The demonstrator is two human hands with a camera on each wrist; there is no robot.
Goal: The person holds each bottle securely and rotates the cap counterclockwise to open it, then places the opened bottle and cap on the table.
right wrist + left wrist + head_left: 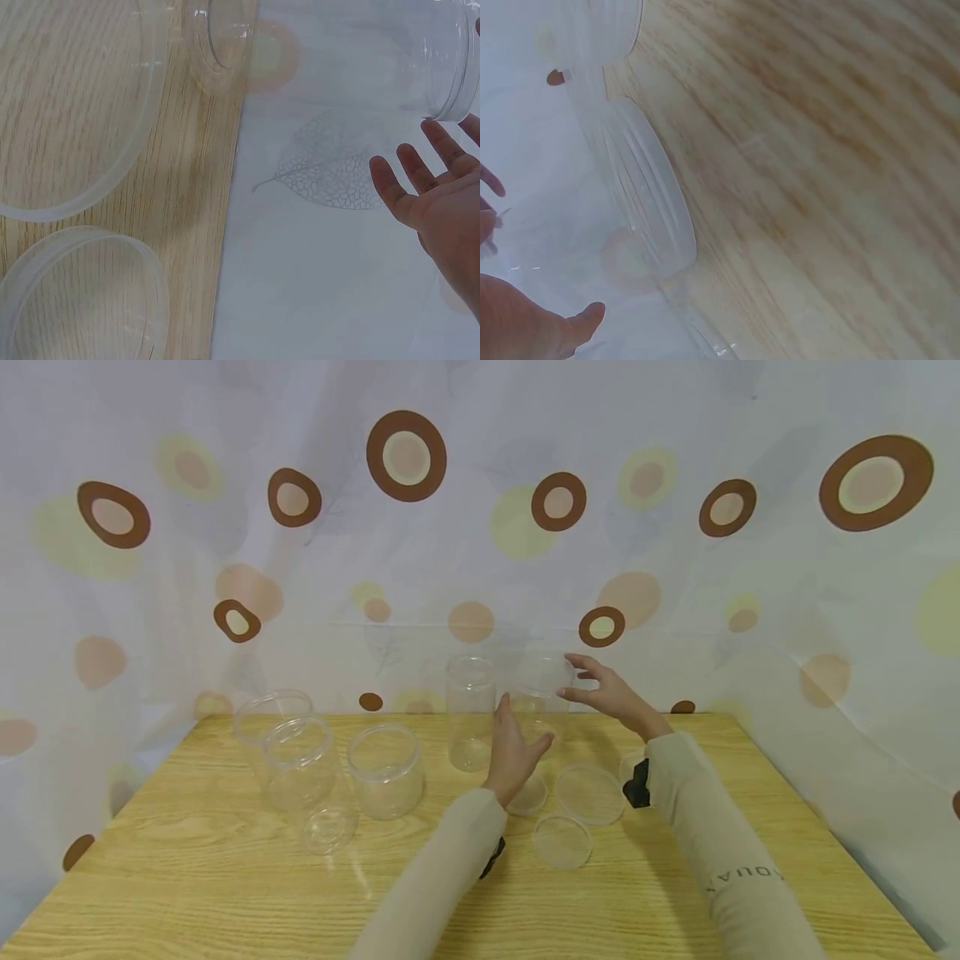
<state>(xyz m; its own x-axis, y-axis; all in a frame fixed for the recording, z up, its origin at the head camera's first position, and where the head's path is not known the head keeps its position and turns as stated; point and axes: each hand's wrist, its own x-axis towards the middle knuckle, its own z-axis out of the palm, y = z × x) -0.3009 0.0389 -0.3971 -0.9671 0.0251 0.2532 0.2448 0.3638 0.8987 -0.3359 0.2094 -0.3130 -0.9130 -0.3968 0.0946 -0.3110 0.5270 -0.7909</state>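
Observation:
A tall clear jar (534, 714) stands at the back of the table, seen between my two hands. My right hand (611, 693) is at its upper right side, with spread fingers (442, 142) right at the jar's rim (450, 67). Low on the jar's left side is my left hand (516, 756), its fingers extended and its thumb (585, 322) held apart. Just left of that hand stands a narrower tall clear jar (470, 714). Several clear round lids lie in front of the jars, among them a large one (590, 795) and a smaller one (562, 842).
To the left stand several clear open jars: a short wide one (385, 777), another (298, 768) and a large one (258, 727) behind it. A small clear container (330, 828) is in front of them. Patterned cloth (480, 560) hangs behind the wooden table (225, 893).

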